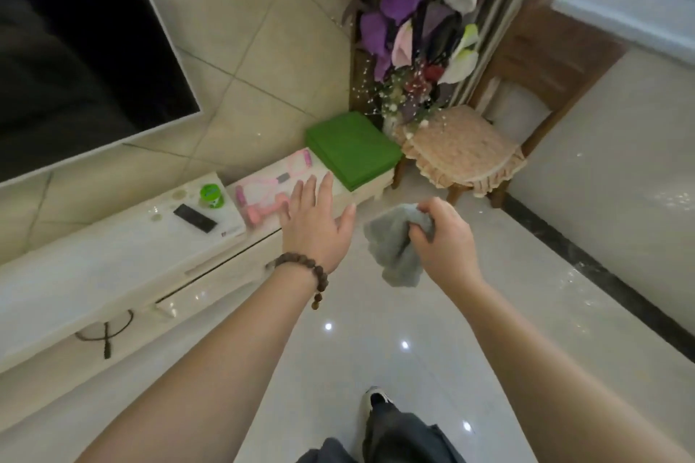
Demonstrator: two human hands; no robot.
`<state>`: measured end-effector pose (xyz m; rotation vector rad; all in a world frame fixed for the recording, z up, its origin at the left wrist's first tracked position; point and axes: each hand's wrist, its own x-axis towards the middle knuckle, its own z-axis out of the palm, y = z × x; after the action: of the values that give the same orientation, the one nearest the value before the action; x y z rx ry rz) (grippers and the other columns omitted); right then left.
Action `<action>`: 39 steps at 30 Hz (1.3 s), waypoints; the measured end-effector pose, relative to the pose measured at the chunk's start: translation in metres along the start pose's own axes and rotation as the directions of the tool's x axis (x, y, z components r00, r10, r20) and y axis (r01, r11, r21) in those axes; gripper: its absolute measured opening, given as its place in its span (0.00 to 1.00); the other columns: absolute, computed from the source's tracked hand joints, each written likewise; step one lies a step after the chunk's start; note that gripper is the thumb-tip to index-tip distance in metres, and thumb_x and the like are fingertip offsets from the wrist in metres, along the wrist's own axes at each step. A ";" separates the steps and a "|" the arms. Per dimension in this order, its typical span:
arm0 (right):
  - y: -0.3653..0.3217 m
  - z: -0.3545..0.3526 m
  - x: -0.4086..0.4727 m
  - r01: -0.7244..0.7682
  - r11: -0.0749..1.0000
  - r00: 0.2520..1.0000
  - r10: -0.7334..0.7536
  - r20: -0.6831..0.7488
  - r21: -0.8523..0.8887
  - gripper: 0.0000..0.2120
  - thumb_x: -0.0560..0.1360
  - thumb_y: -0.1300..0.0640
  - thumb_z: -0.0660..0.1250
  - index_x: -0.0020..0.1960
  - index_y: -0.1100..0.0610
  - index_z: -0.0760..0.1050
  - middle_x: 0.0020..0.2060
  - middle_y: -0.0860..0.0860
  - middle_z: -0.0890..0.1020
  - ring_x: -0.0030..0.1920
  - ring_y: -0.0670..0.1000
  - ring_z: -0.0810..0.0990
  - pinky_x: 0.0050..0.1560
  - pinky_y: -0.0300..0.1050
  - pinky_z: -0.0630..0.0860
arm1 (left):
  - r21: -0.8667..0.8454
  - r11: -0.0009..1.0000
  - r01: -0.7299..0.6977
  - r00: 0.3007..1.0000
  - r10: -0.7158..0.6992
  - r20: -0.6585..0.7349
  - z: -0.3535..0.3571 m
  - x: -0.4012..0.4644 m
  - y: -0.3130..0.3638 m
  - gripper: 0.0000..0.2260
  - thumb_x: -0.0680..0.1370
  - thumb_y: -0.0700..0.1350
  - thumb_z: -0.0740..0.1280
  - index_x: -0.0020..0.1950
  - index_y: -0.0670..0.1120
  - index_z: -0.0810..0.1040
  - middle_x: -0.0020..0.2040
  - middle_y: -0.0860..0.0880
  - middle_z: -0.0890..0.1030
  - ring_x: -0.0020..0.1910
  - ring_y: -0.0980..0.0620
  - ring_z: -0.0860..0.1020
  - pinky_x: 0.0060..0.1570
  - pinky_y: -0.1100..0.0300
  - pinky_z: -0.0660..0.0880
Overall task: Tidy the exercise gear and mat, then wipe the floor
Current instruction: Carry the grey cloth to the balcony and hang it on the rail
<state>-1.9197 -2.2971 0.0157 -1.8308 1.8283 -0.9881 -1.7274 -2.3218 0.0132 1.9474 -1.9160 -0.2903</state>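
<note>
Floor [432, 331]: glossy pale tile with a dark border strip along the right wall; a shoe and dark trouser leg at the bottom edge.
TV [75, 49]: large dark screen, white frame, mounted above the cabinet's left part.
TV cabinet [94, 274]: long white unit along the tiled wall; a dark cord loop hangs over its front edge near the left end.
Chair [462, 158]: wooden, frilled peach seat cover, just past the cabinet's right end; artificial flowers [406, 11] stand behind it in the corner.
Folded mat [351, 148]: green, stacked square on the cabinet's right end, at its far corner.
Pink exercise gear [263, 188]: resistance bands and handles lying flat on the cabinet top, just left of the mat.
Grey cloth [398, 252]: bunched, hanging above the floor, off the cabinet's front edge.
Left hand [316, 225]: fingers straight and spread, holding nothing, over the cabinet's front edge beside the pink gear; bead bracelet on wrist.
Right hand [440, 237]: fingers curled round the grey cloth.
Green-lidded jar [210, 195]: on the cabinet top, left of the pink gear.
Remote [195, 218]: black, near the front edge, beside the jar.
</note>
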 end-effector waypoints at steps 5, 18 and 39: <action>0.035 -0.071 -0.042 -0.121 0.992 0.975 0.116 -0.192 -0.018 0.04 0.74 0.58 0.66 0.48 0.53 0.72 0.43 0.48 0.75 0.42 0.48 0.74 0.43 0.46 0.74 | -0.090 0.972 -0.215 0.967 0.225 0.120 0.022 -0.014 0.088 0.28 0.81 0.58 0.53 0.78 0.50 0.53 0.78 0.46 0.56 0.77 0.47 0.51 0.74 0.41 0.51; 0.139 -0.286 -0.162 -0.426 0.905 0.656 0.302 -0.692 -0.009 0.07 0.72 0.64 0.66 0.43 0.53 0.72 0.37 0.48 0.76 0.36 0.44 0.72 0.38 0.28 0.65 | -0.243 0.762 -0.601 0.734 0.646 0.210 0.081 -0.089 0.338 0.28 0.81 0.59 0.53 0.78 0.52 0.50 0.79 0.49 0.53 0.78 0.49 0.47 0.74 0.43 0.44; 0.411 -0.598 -0.113 -0.473 0.881 0.537 0.301 -0.788 0.015 0.06 0.72 0.62 0.67 0.45 0.53 0.72 0.40 0.49 0.78 0.40 0.49 0.74 0.39 0.44 0.69 | -0.228 0.669 -0.708 0.650 0.743 0.161 0.218 -0.071 0.745 0.29 0.81 0.60 0.52 0.79 0.53 0.47 0.79 0.48 0.51 0.78 0.51 0.45 0.75 0.45 0.43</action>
<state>-2.6186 -2.0958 0.1160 -0.9777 2.7719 -1.6041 -2.4984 -2.2706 0.1166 0.9258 -2.5734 -0.4199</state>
